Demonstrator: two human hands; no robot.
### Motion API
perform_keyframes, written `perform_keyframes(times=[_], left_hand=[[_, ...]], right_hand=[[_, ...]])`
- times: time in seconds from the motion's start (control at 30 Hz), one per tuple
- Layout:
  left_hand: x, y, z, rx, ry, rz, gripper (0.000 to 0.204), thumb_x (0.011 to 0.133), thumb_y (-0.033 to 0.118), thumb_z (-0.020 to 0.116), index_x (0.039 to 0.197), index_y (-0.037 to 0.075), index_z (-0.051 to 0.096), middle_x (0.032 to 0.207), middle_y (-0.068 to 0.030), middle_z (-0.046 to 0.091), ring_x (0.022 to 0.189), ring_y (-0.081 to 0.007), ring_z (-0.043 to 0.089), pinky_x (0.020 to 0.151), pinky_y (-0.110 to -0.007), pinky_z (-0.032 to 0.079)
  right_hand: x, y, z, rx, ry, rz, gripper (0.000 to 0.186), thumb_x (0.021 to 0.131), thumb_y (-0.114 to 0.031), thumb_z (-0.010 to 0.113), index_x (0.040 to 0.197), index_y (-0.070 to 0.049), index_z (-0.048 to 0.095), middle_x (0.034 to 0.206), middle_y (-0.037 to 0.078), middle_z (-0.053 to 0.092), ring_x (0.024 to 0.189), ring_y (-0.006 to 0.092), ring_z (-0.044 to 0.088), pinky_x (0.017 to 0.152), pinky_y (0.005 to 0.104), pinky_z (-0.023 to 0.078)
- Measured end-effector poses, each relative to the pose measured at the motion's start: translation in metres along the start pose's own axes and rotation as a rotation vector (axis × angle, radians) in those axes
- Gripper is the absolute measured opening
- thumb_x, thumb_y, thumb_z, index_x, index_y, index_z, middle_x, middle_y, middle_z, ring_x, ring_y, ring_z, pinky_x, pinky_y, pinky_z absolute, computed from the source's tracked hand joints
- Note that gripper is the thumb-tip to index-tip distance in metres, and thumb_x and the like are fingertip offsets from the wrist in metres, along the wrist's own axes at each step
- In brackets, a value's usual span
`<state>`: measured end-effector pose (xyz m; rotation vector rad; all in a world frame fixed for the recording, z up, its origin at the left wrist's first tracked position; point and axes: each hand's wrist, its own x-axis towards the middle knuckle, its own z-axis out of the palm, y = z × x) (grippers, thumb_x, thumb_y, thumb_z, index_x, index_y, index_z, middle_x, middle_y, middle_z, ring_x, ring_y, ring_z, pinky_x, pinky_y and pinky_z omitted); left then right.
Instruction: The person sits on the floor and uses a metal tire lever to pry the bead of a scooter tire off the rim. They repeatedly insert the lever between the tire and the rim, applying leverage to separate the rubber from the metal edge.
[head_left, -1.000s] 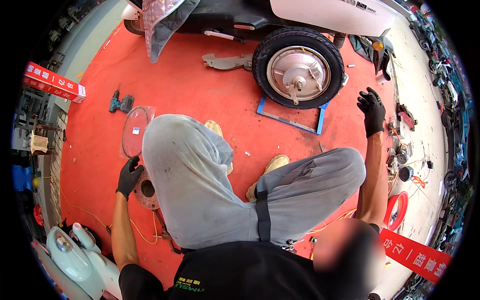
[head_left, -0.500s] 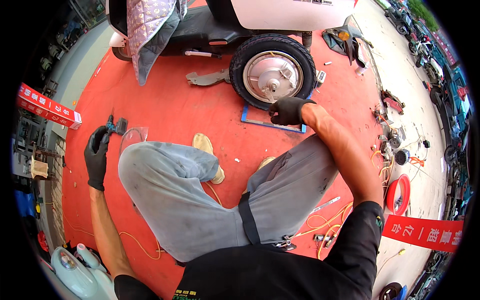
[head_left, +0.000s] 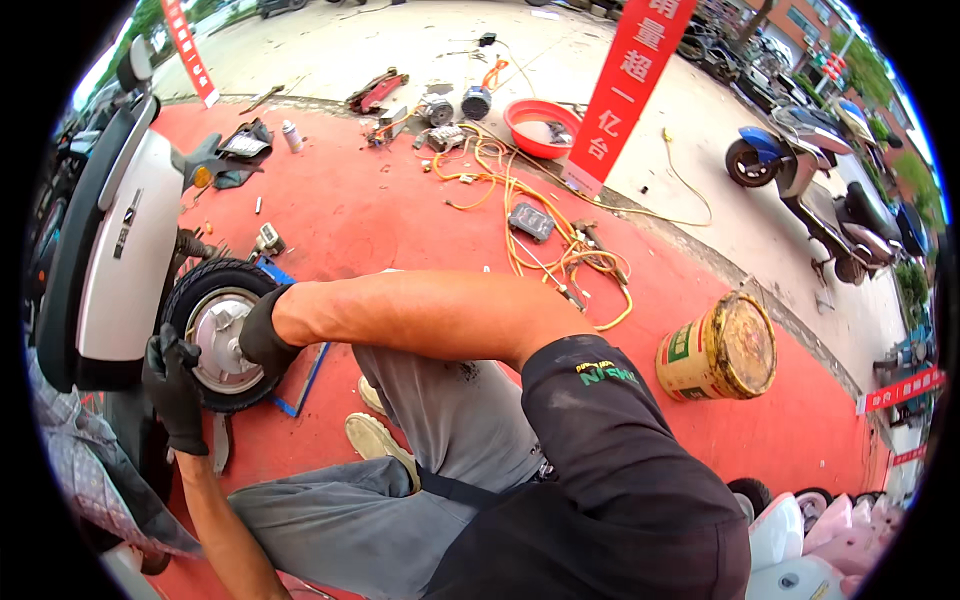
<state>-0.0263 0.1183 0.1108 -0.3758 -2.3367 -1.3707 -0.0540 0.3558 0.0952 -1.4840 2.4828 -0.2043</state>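
Observation:
A wheel with a black tyre and silver hub motor stands beside the white body of a scooter. My right hand, in a dark glove, is curled at the hub's centre near the axle; its fingertips and whatever they hold are hidden. Along the left side of the tyre, my left hand is raised in a dark glove, fingers loosely bent and apart, nothing visible in it. Part of a blue metal frame shows on the floor below the wheel.
Yellow cords and tools lie across the red mat. A red basin stands near the mat's edge beside a red banner. A stained bucket sits to the right, and a parked scooter stands beyond it.
My view has swung to the right. My left hand has come from beside the drill on the floor to the tyre. The right hand has moved closer against the hub.

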Motion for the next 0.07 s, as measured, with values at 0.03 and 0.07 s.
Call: perform_keyframes(times=[0.03, 0.07], left_hand=[[0.017, -0.037, -0.012, 0.009, -0.069, -0.060, 0.029, 0.108, 0.022, 0.053, 0.086, 0.005, 0.057, 0.083, -0.0026, 0.062, 0.072, -0.0071, 0.053, 0.068, -0.022, 0.044], [0.038, -0.032, 0.046, -0.085, -0.184, -0.013, 0.029, 0.108, 0.022, 0.053, 0.086, 0.005, 0.057, 0.083, -0.0026, 0.062, 0.072, -0.0071, 0.053, 0.068, -0.022, 0.044]], right_hand=[[-0.011, -0.003, -0.006, -0.012, 0.027, 0.017, 0.038, 0.087, -0.034, 0.066, 0.110, -0.006, 0.078, 0.109, 0.018, 0.076, 0.102, 0.0354, 0.072, 0.089, 0.0467, 0.055], [-0.059, 0.011, 0.002, 0.009, 0.028, 0.171, 0.038, 0.087, -0.034, 0.066, 0.110, -0.006, 0.078, 0.109, 0.018, 0.076, 0.102, 0.0354, 0.072, 0.089, 0.0467, 0.055]])
